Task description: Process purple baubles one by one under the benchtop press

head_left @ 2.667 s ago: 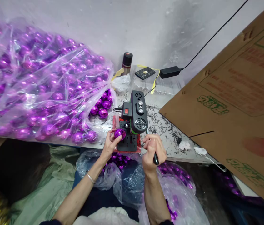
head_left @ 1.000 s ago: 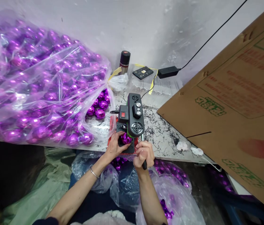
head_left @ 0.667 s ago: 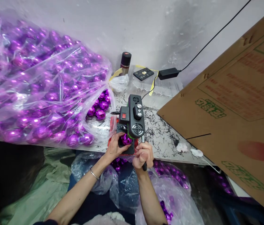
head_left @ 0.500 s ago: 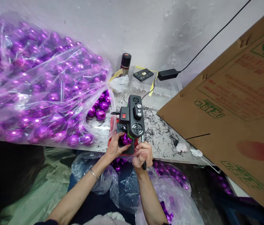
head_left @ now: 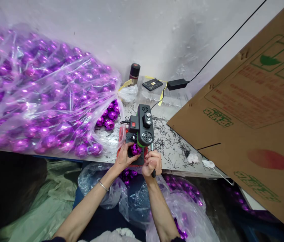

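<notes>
A shiny purple ball (head_left: 135, 149) sits under the front of a small black bench machine (head_left: 145, 125) with a red switch. My left hand (head_left: 124, 156) is closed around the ball's left and near sides, thumb and fingers on it. The machine's lever handle (head_left: 152, 146) comes down at its right, and my right hand (head_left: 153, 163) is wrapped round it, the black grip end showing below my fingers. A red base (head_left: 120, 134) shows in part beneath the machine. The ball's top is partly hidden by the machine head.
At left lies a big clear bag (head_left: 56, 101) of purple balls, several loose ones (head_left: 109, 124) beside its neck. A large cardboard box (head_left: 242, 117) leans in from the right. Behind are a dark can (head_left: 134, 71), a phone-like device (head_left: 152, 84) and a power adapter (head_left: 177, 84). Black scraps litter the table (head_left: 172, 161).
The camera view has shifted slightly. Both hands keep their holds on the ball and the lever handle, with little visible movement.
</notes>
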The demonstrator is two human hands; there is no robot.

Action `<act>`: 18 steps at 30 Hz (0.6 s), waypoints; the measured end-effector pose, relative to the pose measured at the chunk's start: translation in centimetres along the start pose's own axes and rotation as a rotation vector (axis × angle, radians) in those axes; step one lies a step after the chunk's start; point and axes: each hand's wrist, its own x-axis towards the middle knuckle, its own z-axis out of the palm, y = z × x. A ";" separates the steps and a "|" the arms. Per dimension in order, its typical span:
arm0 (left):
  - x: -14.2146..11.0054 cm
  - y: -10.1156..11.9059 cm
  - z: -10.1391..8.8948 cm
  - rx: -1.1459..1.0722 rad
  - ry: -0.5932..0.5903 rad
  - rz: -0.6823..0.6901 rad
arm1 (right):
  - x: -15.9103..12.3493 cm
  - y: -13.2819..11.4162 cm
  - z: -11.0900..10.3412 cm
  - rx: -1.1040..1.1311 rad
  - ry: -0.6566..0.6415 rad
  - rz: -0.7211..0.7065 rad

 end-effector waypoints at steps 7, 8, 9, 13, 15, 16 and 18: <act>0.2 -1.4 0.2 0.118 -0.007 0.098 | 3.0 -2.1 -0.6 -0.027 -0.035 0.053; -0.2 -1.7 0.1 0.169 -0.015 0.141 | 3.8 -2.6 -0.8 -0.034 -0.052 0.085; -0.8 -2.0 -0.1 0.222 -0.025 0.196 | 4.5 -3.1 -1.1 -0.040 -0.074 0.121; -5.0 -2.8 -1.7 0.400 -0.077 0.501 | 5.4 -3.8 -1.9 -0.027 -0.142 0.219; -6.4 -2.5 -3.1 0.460 -0.093 0.600 | 4.6 -3.5 -1.9 -0.007 -0.126 0.205; -6.4 -2.2 -3.9 0.484 -0.084 0.619 | 4.0 -3.3 -1.8 -0.003 -0.119 0.203; -4.5 -1.1 -5.7 0.544 -0.011 0.605 | 2.9 -2.8 -1.6 0.004 -0.100 0.208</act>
